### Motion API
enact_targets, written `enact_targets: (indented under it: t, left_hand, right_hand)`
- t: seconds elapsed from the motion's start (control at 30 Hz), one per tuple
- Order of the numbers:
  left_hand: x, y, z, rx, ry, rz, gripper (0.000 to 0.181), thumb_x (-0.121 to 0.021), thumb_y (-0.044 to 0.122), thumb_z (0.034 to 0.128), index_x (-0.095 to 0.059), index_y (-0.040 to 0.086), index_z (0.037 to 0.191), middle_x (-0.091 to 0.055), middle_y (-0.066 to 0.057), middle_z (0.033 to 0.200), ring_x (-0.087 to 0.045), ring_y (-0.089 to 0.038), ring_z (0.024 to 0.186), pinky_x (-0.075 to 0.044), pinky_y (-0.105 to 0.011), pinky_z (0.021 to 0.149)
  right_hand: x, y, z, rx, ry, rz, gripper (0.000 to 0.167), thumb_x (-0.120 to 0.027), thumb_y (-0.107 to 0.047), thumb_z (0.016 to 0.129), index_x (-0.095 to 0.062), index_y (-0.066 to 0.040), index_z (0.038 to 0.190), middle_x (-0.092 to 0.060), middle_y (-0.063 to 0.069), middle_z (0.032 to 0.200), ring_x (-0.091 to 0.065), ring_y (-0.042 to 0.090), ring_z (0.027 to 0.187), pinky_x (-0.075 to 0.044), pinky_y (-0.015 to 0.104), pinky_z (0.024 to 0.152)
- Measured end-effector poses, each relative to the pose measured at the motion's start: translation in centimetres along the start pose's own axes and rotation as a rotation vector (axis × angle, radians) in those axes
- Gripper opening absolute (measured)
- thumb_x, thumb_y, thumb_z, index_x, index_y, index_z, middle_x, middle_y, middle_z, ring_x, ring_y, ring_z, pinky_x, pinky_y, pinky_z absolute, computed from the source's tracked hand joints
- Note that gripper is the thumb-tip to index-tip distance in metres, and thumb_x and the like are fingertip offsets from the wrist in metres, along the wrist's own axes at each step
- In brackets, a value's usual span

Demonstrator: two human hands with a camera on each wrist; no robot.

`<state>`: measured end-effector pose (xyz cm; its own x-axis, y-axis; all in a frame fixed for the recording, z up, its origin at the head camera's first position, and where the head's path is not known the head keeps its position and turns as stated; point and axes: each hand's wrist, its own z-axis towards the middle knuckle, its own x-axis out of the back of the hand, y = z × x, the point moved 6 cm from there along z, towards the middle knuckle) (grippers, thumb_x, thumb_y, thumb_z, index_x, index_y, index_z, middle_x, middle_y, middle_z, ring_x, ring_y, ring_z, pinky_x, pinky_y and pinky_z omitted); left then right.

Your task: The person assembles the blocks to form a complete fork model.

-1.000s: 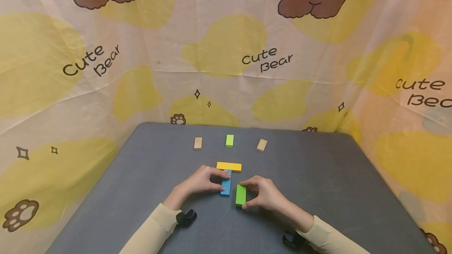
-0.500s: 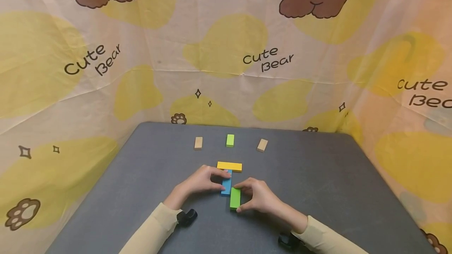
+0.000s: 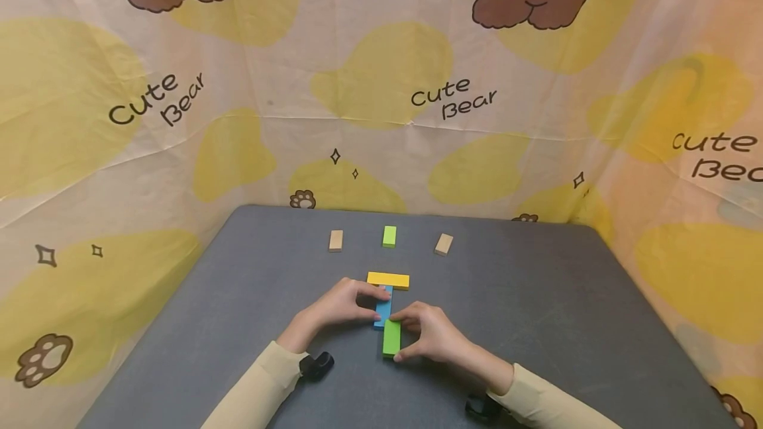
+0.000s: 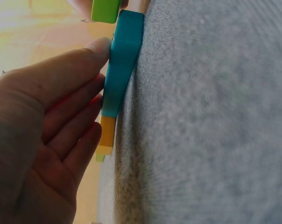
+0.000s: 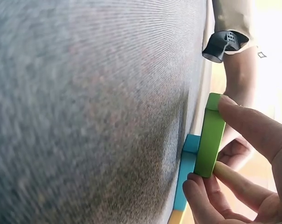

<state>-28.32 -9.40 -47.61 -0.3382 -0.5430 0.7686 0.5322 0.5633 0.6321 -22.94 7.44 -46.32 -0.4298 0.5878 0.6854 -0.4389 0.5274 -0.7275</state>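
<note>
A blue block lies lengthwise on the grey table, its far end against a yellow block set crosswise. My left hand rests thumb and fingertips on the blue block's upper face, as the left wrist view shows; the fingers are not wrapped round it. With my right hand I pinch a green block by its two ends, between thumb and fingers. In the right wrist view the green block is raised off the table, beside and partly over the blue block's near end; contact cannot be told.
Towards the table's far edge lie a wooden block, a light green block and a second wooden block, the last turned at an angle. Printed cloth hangs behind and at both sides. Dark devices sit at both wrists.
My right hand has carried the green block leftward and slightly nearer to me, from right of the blue block to its near end. My left hand and the other blocks stay put.
</note>
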Motion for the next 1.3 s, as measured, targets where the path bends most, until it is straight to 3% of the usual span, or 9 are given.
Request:
enact_targets:
  t: [0.67, 1.3]
  left_hand:
    - [0.0, -0.1, 0.0, -0.019, 0.007, 0.003, 0.043, -0.079, 0.032, 0.0793, -0.069, 0.026, 0.121, -0.069, 0.014, 0.121, -0.06, -0.01, 0.124, -0.05, -0.036, 0.105]
    - [0.1, 0.0, 0.0, -0.019, 0.0, -0.005, 0.043, -0.079, 0.031, 0.0794, -0.069, 0.024, 0.12, -0.069, 0.013, 0.122, -0.06, -0.01, 0.123, -0.049, -0.036, 0.105]
  right_hand:
    - [-1.0, -0.7, 0.2, 0.011, -0.006, 0.025, 0.061, -0.09, -0.025, 0.063, -0.068, -0.008, 0.117, -0.062, 0.005, 0.106, -0.068, 0.023, 0.101, -0.057, 0.024, 0.087]
    - [-1.7, -0.7, 0.4, -0.061, -0.013, -0.018, 0.061, -0.09, -0.029, 0.063, -0.068, -0.014, 0.117, -0.056, 0.004, 0.105, -0.065, 0.018, 0.099, -0.058, 0.028, 0.088]
